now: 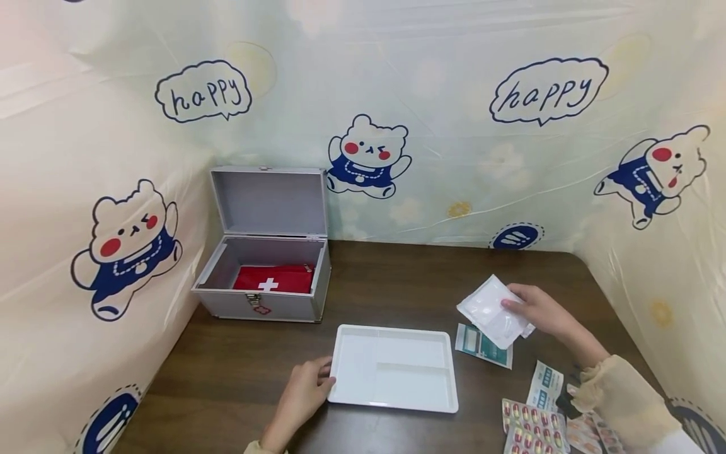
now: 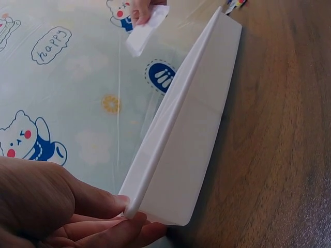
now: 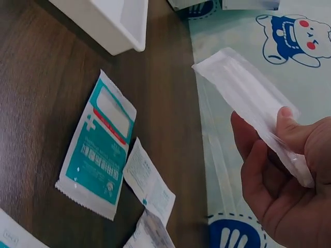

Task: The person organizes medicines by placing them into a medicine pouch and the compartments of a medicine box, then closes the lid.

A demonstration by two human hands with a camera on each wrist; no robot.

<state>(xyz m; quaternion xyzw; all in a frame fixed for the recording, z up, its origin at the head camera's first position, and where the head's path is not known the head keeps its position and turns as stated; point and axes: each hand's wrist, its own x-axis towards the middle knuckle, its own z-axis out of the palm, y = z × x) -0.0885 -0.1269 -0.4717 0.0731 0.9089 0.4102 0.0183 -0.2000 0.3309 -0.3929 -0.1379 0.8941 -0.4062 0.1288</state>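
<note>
A white divided tray (image 1: 356, 366) lies on the dark wooden table. My left hand (image 1: 304, 389) pinches its left rim between thumb and fingers, plain in the left wrist view at the tray's corner (image 2: 135, 204). Above the table, right of the tray, my right hand (image 1: 541, 310) holds a flat white sealed packet (image 1: 489, 308) between thumb and fingers. The packet's plain white side (image 3: 248, 93) shows in the right wrist view. Partly beneath it in the head view lies a teal-and-white packet (image 1: 482, 347) with a white cross, beside a small white sachet (image 3: 148, 181).
A silver case (image 1: 266, 307) stands open at the back left, with a red pouch (image 1: 283, 279) bearing a white cross inside. At the front right lie blister packs of capsules (image 1: 533, 425) and a white-and-blue packet (image 1: 546, 386). Printed cloth hangs around the table.
</note>
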